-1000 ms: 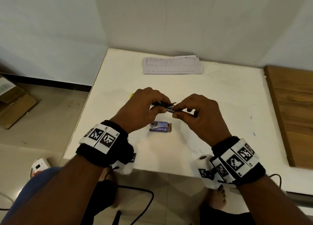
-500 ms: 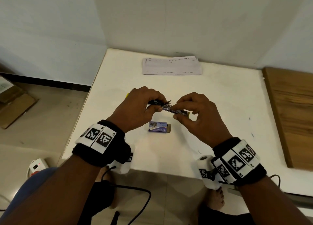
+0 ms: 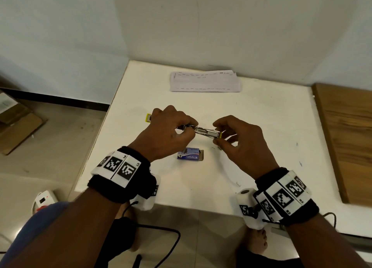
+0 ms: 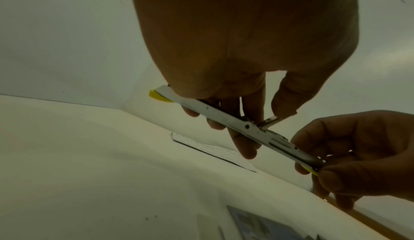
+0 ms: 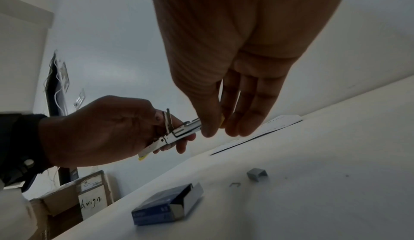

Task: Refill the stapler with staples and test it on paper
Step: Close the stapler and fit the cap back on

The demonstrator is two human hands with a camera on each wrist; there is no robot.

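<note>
A small metal stapler (image 3: 207, 132) with yellow ends is held above the white table (image 3: 261, 110) between both hands. My left hand (image 3: 181, 129) grips its left part, whose yellow end (image 3: 148, 118) sticks out past the knuckles. My right hand (image 3: 219, 133) pinches the yellow-tipped right end of the long metal rail (image 4: 235, 125). From the right wrist, the stapler (image 5: 179, 134) shows a hinged piece standing up at my left fingers (image 5: 179, 148). An open blue staple box (image 3: 190, 154) lies on the table below. A short strip of staples (image 5: 257, 174) lies beside the box (image 5: 165, 206).
A folded stack of paper (image 3: 205, 82) lies at the table's far edge by the wall. A wooden board (image 3: 346, 136) adjoins the table on the right. On the floor to the left are a cardboard box (image 3: 16, 122) and a power strip (image 3: 43, 199).
My right hand has moved rightward away from the left. The visible metal length of the stapler between the hands has grown, and its yellow tip now shows.
</note>
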